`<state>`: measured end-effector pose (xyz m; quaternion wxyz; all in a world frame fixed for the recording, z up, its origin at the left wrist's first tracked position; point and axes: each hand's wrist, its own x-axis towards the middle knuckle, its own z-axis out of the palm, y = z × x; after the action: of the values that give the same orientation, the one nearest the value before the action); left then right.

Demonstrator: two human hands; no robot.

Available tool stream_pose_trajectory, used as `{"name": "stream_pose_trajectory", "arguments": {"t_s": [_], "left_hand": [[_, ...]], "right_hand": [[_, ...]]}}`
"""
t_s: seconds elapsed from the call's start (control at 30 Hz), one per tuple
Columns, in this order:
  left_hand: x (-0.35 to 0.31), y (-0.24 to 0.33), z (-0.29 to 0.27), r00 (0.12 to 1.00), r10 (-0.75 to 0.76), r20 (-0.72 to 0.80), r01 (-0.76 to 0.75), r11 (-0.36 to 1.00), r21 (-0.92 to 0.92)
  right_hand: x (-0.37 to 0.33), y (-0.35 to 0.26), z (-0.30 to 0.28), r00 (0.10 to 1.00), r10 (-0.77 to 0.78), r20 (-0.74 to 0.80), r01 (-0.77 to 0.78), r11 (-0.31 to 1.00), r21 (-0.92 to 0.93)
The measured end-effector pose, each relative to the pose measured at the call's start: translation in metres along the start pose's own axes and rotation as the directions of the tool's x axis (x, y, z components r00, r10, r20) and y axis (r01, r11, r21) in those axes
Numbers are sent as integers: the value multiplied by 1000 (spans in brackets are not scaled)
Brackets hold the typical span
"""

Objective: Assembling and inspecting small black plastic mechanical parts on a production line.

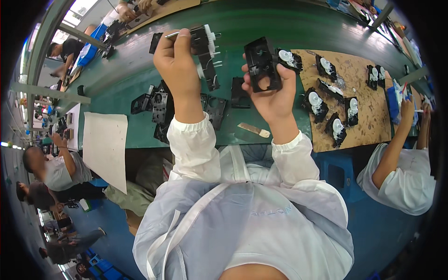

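At the left a co-worker [58,168] in a grey top sits off the end of the green table [135,135]. Nearer, a pale sheet [106,144] lies partly on the table and hangs over its near edge. To its right, black parts [160,107] are heaped together, partly behind the left forearm.

The left hand [176,65] is raised above the heap, thumb and fingers closed on a black and white assembly [200,44]; thin metal pins stick out of its right side. Below and to the right, flat black plates [215,111] lie on the table, with a black housing [240,91] farther right.

The right hand [278,100] grasps a black frame [262,65] by its sides, tilted, clear of the table. Near the table's edge, below that hand, rests a small flat strip [254,129] (its kind is hard to tell).

Farther right, a stained brown board [368,130] carries several black units [351,112] with white gears, spaced apart in the main. A blue stool [338,170] stands below it, left of another seated person [401,172].
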<state>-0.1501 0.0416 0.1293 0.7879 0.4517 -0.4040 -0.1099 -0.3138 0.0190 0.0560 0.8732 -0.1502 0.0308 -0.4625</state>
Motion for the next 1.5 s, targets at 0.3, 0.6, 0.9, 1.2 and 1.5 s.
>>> {"name": "stream_pose_trajectory", "arguments": {"t_s": [0.3,0.6,0.9,1.2,1.5], "left_hand": [[-13,9,-1,989,-142,35,141,990,14],[-17,7,-3,980,-192,48,188,980,67],[-19,7,-2,981,-192,39,189,979,72],[-26,-10,-5,985,-172,33,167,980,113],[-35,-20,-4,993,-102,59,86,969,233]], "right_hand": [[-2,19,15,950,-225,216,309,591,-745],[-1,20,15,950,-193,246,313,605,-732],[-1,20,13,949,-188,255,316,607,-730],[1,17,11,934,-214,287,358,564,-744],[4,9,-4,967,-127,220,250,641,-726]]}}
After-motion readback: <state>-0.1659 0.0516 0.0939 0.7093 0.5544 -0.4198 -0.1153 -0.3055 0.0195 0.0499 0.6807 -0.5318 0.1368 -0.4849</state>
